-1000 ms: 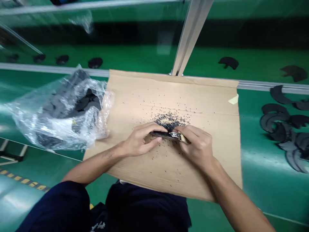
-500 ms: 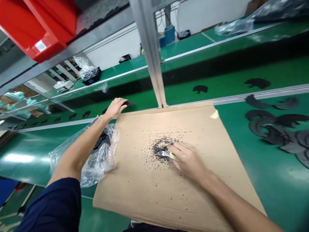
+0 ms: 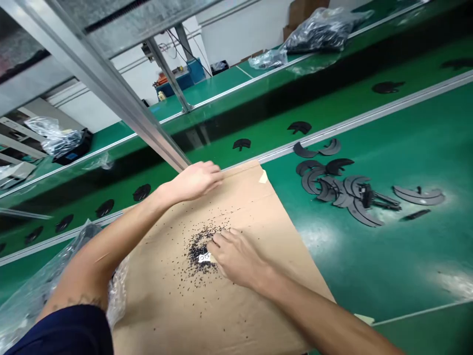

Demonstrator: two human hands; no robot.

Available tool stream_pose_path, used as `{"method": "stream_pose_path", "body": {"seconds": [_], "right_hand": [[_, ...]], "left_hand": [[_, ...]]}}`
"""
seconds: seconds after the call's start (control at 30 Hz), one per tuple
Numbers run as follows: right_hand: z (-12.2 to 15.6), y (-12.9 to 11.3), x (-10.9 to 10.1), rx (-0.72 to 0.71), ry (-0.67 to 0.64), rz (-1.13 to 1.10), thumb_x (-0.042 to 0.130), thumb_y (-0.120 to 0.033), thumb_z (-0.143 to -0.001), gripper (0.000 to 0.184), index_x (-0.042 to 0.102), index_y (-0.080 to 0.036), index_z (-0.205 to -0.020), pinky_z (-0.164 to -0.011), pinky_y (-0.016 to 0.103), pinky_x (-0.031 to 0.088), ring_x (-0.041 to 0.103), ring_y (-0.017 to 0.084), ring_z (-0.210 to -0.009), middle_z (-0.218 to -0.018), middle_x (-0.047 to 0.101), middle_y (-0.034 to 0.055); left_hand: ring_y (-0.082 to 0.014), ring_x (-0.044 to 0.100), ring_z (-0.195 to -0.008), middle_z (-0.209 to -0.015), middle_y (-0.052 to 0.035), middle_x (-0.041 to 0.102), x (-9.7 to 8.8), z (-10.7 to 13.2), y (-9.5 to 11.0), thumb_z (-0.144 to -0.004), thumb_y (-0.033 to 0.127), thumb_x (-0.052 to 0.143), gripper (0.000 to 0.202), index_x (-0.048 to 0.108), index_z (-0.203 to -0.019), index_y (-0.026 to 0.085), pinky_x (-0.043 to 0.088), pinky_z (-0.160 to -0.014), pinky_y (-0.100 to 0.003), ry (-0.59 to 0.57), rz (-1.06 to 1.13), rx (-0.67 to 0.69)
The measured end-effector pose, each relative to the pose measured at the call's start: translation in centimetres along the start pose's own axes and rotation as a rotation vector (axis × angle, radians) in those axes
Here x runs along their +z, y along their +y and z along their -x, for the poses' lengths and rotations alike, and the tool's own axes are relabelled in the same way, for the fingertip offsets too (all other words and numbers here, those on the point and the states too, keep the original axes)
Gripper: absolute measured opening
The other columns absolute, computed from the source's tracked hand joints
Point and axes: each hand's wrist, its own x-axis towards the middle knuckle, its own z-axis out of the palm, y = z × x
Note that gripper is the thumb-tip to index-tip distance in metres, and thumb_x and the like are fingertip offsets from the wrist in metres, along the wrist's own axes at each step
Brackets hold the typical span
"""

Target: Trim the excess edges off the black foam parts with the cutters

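Left hand [image 3: 195, 181] now lies at the 12 o'clock edge of the tan cardboard sheet [image 3: 236, 315], fingers together; right hand [image 3: 236, 259] no longer pinches, its fingers [image 3: 221, 240] spread just beside the small silver metal piece [image 3: 204, 257] amid black granules [image 3: 195, 251].

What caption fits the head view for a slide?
Right hand over a small metal piece amid black granules on cardboard; left hand at its far edge; black curved cutouts beside.

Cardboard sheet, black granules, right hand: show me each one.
Cardboard sheet [image 3: 155, 291], head view, bare lower middle.
Black granules [image 3: 195, 251], head view, densest part of pile.
Right hand [image 3: 236, 259], head view, back of hand.
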Motion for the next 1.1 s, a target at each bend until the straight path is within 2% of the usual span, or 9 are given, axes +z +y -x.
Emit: {"method": "stream_pose_path", "body": {"seconds": [0.13, 0.27, 0.4, 0.57, 0.7, 0.8, 0.9, 1.0, 1.1], "right_hand": [[0.1, 0.2, 0.1, 0.005, 0.0, 0.009, 0.062, -0.013, -0.092, 0.013, 0.064, -0.017, -0.105, -0.09, 0.035, 0.044, 0.062, 0.022, -0.099, -0.098, 0.071, 0.0077], [0.3, 0.7, 0.0, 0.046, 0.004, 0.004, 0.068, -0.018, -0.089, 0.014, 0.064, -0.018, -0.103, -0.087, 0.033, 0.043, 0.062, 0.021, -0.097, -0.098, 0.07, 0.0068], [0.2, 1.1, -0.4, 0.081, 0.103, -0.011, 0.065, -0.014, -0.09, 0.011, 0.064, -0.018, -0.1, -0.087, 0.031, 0.042, 0.061, 0.02, -0.096, -0.096, 0.069, 0.0064], [0.0, 1.3, -0.1, 0.05, 0.237, -0.02, 0.067, -0.009, -0.086, 0.014, 0.063, -0.018, -0.095, -0.084, 0.031, 0.04, 0.059, 0.02, -0.093, -0.091, 0.068, 0.0057], [-0.3, 1.3, 0.7, 0.017, 0.246, -0.006, 0.066, -0.007, -0.083, 0.016, 0.062, -0.02, -0.091, -0.077, 0.03, 0.039, 0.058, 0.019, -0.085, -0.085, 0.066, 0.0037], [-0.3, 1.2, 1.0, 0.011, 0.264, -0.016, 0.064, -0.009, -0.082, 0.014, 0.062, -0.02, -0.09, -0.075, 0.03, 0.04, 0.057, 0.019, -0.082, -0.083, 0.065, 0.0036], [-0.3, 1.3, 0.8, 0.11, 0.388, -0.146, 0.055, -0.01, -0.087, 0.013, 0.063, -0.02, -0.089, -0.072, 0.03, 0.042, 0.057, 0.019, -0.078, -0.082, 0.065, 0.0048], [-0.5, 1.6, 0.0, 0.299, 0.575, -0.432, 0.052, -0.023, -0.096, 0.014, 0.063, -0.019, -0.103, -0.068, 0.029, 0.046, 0.059, 0.018, -0.074, -0.085, 0.066, 0.0056], [-0.9, 1.7, -1.0, 0.446, 0.714, -0.672, 0.063, -0.039, -0.092, 0.044, 0.053, -0.018, -0.129, -0.064, 0.029, 0.048, 0.058, 0.017, -0.071, -0.083, 0.062, 0.0015]], "left_hand": [[-0.0287, 0.058, -0.118, -0.133, -0.0137, 0.062, 3.0, -11.1, -0.3, -0.104, 0.029, 0.044, 0.035, 0.066, -0.129, 0.02, 0.05, -0.101, -0.044, 0.108, 0.01, -0.289], [-0.0288, 0.061, -0.119, -0.135, -0.016, 0.061, 4.6, -15.3, -1.9, -0.096, 0.015, 0.054, 0.032, 0.069, -0.123, 0.014, 0.05, -0.103, -0.041, 0.13, 0.09, -0.481], [-0.0264, 0.063, -0.115, -0.126, -0.014, 0.066, 4.4, -11.5, -3.3, -0.092, 0.008, 0.051, 0.033, 0.07, -0.118, 0.014, 0.051, -0.102, -0.039, 0.181, 0.1, -0.468], [-0.0248, 0.065, -0.115, -0.122, -0.0108, 0.07, 4.0, -6.1, -3.0, -0.096, 0.019, 0.051, 0.028, 0.071, -0.117, 0.017, 0.051, -0.104, -0.038, 0.117, 0.118, -0.432], [-0.0244, 0.061, -0.123, -0.135, -0.0114, 0.065, 4.8, -7.4, -1.2, -0.1, 0.02, 0.046, 0.031, 0.069, -0.121, 0.018, 0.049, -0.108, -0.037, 0.108, 0.169, -0.483], [-0.0276, 0.065, -0.109, -0.121, -0.0194, 0.068, 4.2, -9.1, 0.0, -0.098, 0.012, 0.044, 0.028, 0.072, -0.103, 0.01, 0.053, -0.095, -0.04, 0.145, 0.22, -0.56], [-0.0283, 0.065, -0.104, -0.112, -0.0197, 0.069, 2.7, -8.4, 0.8, -0.095, 0.008, 0.044, 0.026, 0.07, -0.094, 0.01, 0.053, -0.089, -0.04, 0.228, 0.256, -0.533], [-0.0252, 0.063, -0.104, -0.108, -0.0128, 0.069, 1.8, -4.3, 1.7, -0.096, 0.013, 0.048, 0.02, 0.068, -0.096, 0.015, 0.052, -0.091, -0.037, 0.283, 0.266, -0.437], [-0.021, 0.065, -0.095, -0.098, -0.0074, 0.071, 2.1, 2.5, 3.7, -0.096, 0.021, 0.054, 0.014, 0.067, -0.094, 0.017, 0.053, -0.088, -0.034, 0.333, 0.374, -0.304]]}}
